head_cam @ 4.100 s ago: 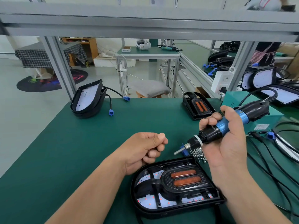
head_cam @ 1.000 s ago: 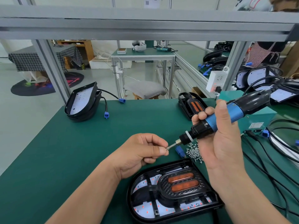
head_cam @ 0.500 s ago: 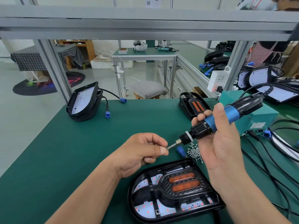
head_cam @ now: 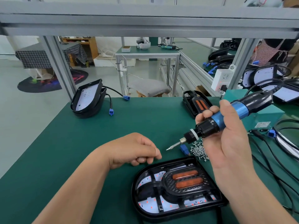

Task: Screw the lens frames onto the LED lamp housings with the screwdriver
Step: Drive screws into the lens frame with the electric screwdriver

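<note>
1. Clasping the electric screwdriver (head_cam: pixel 206 126), my right grip (head_cam: pixel 229 141) sits centre right.
2. My left grip (head_cam: pixel 134 151) is curled at centre; whether it pinches anything I cannot tell.
3. On the LED lamp housing (head_cam: pixel 134 191), lower centre, lies the lens frame (head_cam: pixel 166 181).

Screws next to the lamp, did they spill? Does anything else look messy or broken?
The screws lie in a loose heap straight on the green mat, in no tray, beside a blue connector just beyond the lamp housing. The cables at the right sprawl too. Nothing looks broken.
</note>
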The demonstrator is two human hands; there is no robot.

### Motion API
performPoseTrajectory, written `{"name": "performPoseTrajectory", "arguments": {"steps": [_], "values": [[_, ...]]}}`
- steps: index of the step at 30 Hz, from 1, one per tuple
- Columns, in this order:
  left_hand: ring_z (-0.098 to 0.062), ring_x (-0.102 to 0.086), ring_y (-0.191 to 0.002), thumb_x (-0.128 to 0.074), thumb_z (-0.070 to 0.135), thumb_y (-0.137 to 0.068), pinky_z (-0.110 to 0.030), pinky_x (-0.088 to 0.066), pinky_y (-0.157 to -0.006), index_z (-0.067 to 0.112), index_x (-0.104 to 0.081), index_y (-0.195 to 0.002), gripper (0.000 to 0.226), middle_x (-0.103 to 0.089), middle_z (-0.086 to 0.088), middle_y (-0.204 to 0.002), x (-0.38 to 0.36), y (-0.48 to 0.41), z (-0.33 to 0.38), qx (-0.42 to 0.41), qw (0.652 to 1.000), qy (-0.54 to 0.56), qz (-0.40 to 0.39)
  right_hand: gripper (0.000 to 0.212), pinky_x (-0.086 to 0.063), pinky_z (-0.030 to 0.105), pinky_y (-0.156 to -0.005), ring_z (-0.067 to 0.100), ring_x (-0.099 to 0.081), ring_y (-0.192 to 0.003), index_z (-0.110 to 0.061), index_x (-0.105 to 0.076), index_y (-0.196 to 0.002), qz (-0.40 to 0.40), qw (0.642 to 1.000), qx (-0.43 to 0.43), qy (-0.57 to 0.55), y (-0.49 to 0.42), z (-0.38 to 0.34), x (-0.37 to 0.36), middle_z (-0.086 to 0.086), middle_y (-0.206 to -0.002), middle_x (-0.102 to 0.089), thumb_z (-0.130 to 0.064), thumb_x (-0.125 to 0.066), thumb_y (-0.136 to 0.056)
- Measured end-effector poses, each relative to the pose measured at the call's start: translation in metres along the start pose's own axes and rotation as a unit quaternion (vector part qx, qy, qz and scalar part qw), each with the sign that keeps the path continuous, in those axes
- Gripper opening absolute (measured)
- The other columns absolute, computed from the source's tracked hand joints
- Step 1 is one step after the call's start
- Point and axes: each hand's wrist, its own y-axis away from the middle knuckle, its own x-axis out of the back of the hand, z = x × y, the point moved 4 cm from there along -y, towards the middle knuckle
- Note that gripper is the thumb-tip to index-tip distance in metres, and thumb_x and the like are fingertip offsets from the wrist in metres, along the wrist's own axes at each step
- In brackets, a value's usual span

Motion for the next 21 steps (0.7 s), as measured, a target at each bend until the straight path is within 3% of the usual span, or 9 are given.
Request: {"name": "performPoseTrajectory", "arguments": {"steps": [5, 7, 9, 13, 21], "values": [[-0.012, -0.032, -0.054, -0.071, 0.028, -0.097, -0.022, -0.028, -0.051, 0.007, -0.065, -0.072, 0.034, -0.047, 0.004, -0.060, 0.002, 0.011, 0.004, 0.015, 0.992, -0.117, -0.038, 0.021, -0.058, 0.038, -0.085, 0.016, -0.061, -0.076, -0.019, -0.060, -0.112, -0.085, 0.995, -0.010, 0.043, 0.013, 0.002, -0.017, 0.000, -0.088, -0.059, -0.023, -0.073, -0.096], [-0.011, -0.036, -0.056, -0.073, 0.027, -0.096, -0.022, -0.031, -0.052, -0.001, -0.068, -0.083, 0.031, -0.051, 0.004, -0.064, 0.004, 0.012, 0.002, 0.017, 0.992, -0.122, -0.037, 0.025, -0.057, 0.037, -0.086, 0.016, -0.060, -0.077, -0.019, -0.059, -0.117, -0.114, 0.992, -0.011, 0.055, 0.017, 0.002, -0.022, 0.000, -0.089, -0.058, -0.023, -0.072, -0.095], [-0.008, -0.040, -0.057, -0.075, 0.024, -0.094, -0.020, -0.034, -0.053, 0.007, -0.078, -0.091, 0.018, -0.055, 0.008, -0.064, 0.005, 0.013, 0.001, 0.015, 0.992, -0.123, -0.034, 0.026, -0.056, 0.037, -0.086, 0.016, -0.058, -0.077, -0.019, -0.056, -0.119, -0.138, 0.988, -0.011, 0.069, 0.022, 0.004, -0.027, 0.000, -0.089, -0.056, -0.022, -0.069, -0.097], [-0.008, -0.041, -0.055, -0.077, 0.024, -0.090, -0.020, -0.035, -0.053, 0.020, -0.082, -0.087, 0.008, -0.051, 0.008, -0.062, 0.002, 0.012, 0.002, -0.007, 0.992, -0.116, -0.039, 0.030, -0.055, 0.038, -0.085, 0.018, -0.057, -0.076, -0.019, -0.052, -0.120, -0.170, 0.981, -0.023, 0.095, 0.029, 0.013, -0.033, 0.002, -0.086, -0.054, -0.018, -0.071, -0.097], [-0.009, -0.037, -0.055, -0.075, 0.019, -0.093, -0.020, -0.033, -0.052, 0.016, -0.081, -0.086, 0.009, -0.045, 0.002, -0.065, 0.002, 0.010, 0.001, -0.029, 0.992, -0.112, -0.044, 0.042, -0.047, 0.048, -0.094, 0.023, -0.062, -0.082, -0.020, -0.055, -0.126, -0.215, 0.962, -0.018, 0.166, 0.040, 0.024, -0.036, 0.004, -0.089, -0.058, -0.024, -0.079, -0.091]]}}
